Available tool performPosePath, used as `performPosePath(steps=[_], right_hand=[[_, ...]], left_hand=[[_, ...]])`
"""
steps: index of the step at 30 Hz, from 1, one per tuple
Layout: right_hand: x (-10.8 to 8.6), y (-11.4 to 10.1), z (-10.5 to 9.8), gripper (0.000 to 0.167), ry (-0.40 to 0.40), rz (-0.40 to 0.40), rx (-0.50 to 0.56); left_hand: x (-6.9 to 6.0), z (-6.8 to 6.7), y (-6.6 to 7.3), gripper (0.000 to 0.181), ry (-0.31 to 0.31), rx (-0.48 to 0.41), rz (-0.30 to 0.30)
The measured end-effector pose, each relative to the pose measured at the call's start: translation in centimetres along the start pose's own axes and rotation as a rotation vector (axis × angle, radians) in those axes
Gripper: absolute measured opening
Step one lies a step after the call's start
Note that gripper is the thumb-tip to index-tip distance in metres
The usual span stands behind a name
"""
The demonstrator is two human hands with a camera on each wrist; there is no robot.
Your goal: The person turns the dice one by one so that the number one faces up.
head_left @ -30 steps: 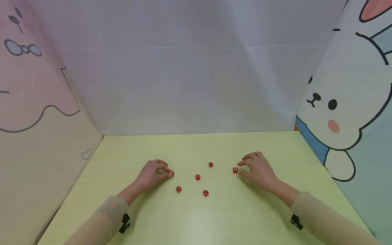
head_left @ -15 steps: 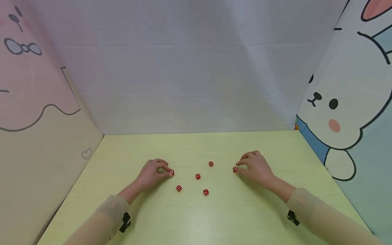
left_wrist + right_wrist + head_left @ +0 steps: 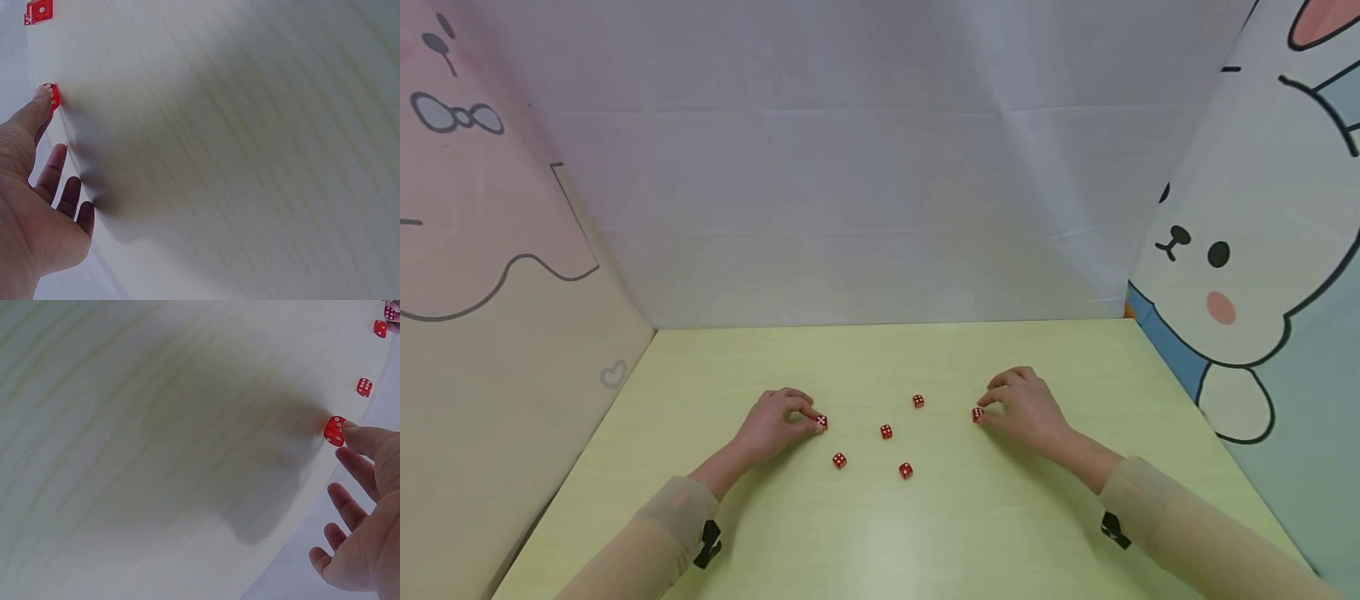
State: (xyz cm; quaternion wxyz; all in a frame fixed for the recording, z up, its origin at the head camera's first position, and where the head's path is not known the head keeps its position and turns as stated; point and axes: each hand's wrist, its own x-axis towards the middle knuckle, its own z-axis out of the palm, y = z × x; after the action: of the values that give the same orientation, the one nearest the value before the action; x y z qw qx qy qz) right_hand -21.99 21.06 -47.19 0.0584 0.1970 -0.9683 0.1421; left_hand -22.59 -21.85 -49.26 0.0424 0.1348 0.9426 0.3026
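Note:
My left hand [image 3: 773, 427] pinches a red die with white pips [image 3: 55, 96] between thumb and forefinger, low over the table on the left. Over on the right, my right hand [image 3: 1030, 414] has thumb and forefinger at another red die [image 3: 334, 430]; the thumb presses its side and the forefinger lies close behind it. The other fingers of both hands are spread and hold nothing. Between the hands lie several more red dice: a back one [image 3: 918, 401], a middle one [image 3: 886, 432], a front left one [image 3: 839, 461] and a front right one [image 3: 906, 471].
The pale yellow wood-grain table [image 3: 880, 533] carries the dice. A white cloth wall [image 3: 880, 208] stands at its back edge. Cartoon-printed panels flank it, a pink and beige one [image 3: 490, 208] at left and one with a rabbit [image 3: 1262, 275] at right.
My right hand has moved slightly left and its thumb and forefinger have closed in on the right die. My left hand keeps its pinch without visible movement. The loose dice stay put.

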Motion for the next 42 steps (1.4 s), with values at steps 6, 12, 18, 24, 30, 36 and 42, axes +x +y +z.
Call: performPosePath(steps=[6,12,18,24,30,36,42], right_hand=[[0.17,0.21,0.19,0.014,-0.007,-0.016,-0.003],[0.19,0.08,0.19,0.013,-0.010,-0.025,-0.012],[0.26,0.06,0.19,0.012,-0.010,-0.049,-0.059],[0.28,-0.14,0.15,0.011,-0.010,-0.060,-0.089],[-0.05,-0.38,0.03,0.011,0.002,-0.035,-0.032],[-0.31,-0.11,0.23,0.010,0.016,0.059,0.118],[-0.35,-0.09,0.28,0.014,0.009,0.138,0.273]], left_hand=[[0.06,0.10,-0.08,0.010,0.005,0.009,0.018],[0.09,0.10,-0.13,0.010,0.007,0.002,0.019],[0.05,0.02,0.06,0.010,0.007,-0.004,0.015],[0.00,0.01,0.02,0.009,0.004,-0.001,0.013],[-0.05,0.02,-0.07,0.008,0.007,-0.001,0.013],[-0.11,0.02,-0.07,0.008,0.007,-0.003,0.008],[-0.13,-0.02,0.01,0.009,-0.001,-0.010,-0.003]])
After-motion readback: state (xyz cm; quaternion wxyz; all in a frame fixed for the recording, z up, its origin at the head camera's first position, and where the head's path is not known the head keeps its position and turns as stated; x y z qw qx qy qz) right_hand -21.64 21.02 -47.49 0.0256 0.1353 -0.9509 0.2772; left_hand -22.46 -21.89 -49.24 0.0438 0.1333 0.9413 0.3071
